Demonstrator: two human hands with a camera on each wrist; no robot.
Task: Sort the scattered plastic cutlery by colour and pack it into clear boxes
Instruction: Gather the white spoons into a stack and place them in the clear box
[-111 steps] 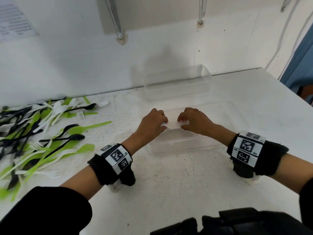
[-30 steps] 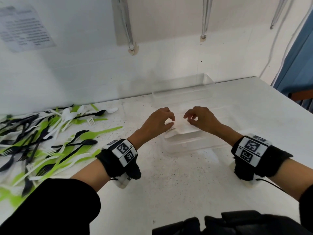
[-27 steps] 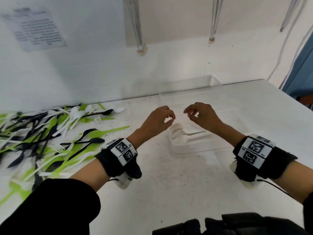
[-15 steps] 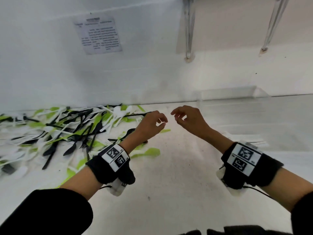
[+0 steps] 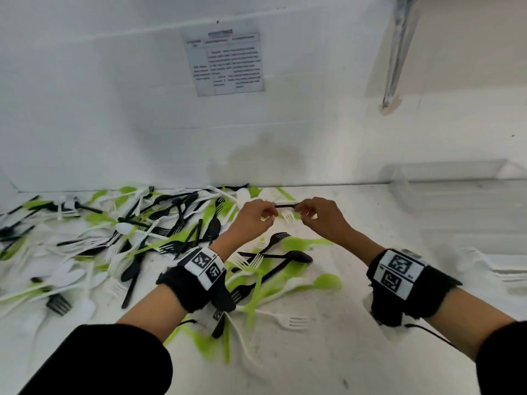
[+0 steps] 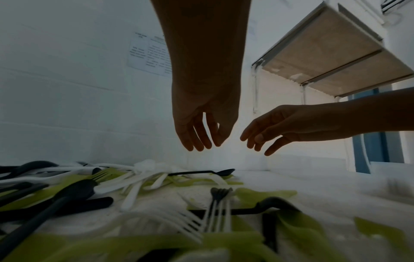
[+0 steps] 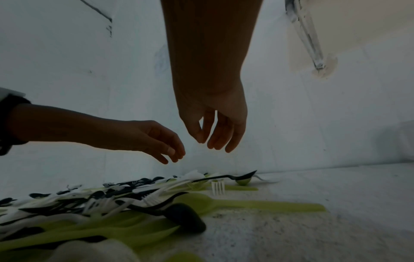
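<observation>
Overhead, left hand and right hand hover empty, fingers loosely curled, above scattered cutlery.

Smooth, glossy black, white and lime-green plastic cutlery on matt, speckled white surface; printed paper notice on matt white wall; clear plastic box; black cloth wristbands.

I count two hands, two clear boxes, one wall notice, and cutlery too tangled to number.
</observation>
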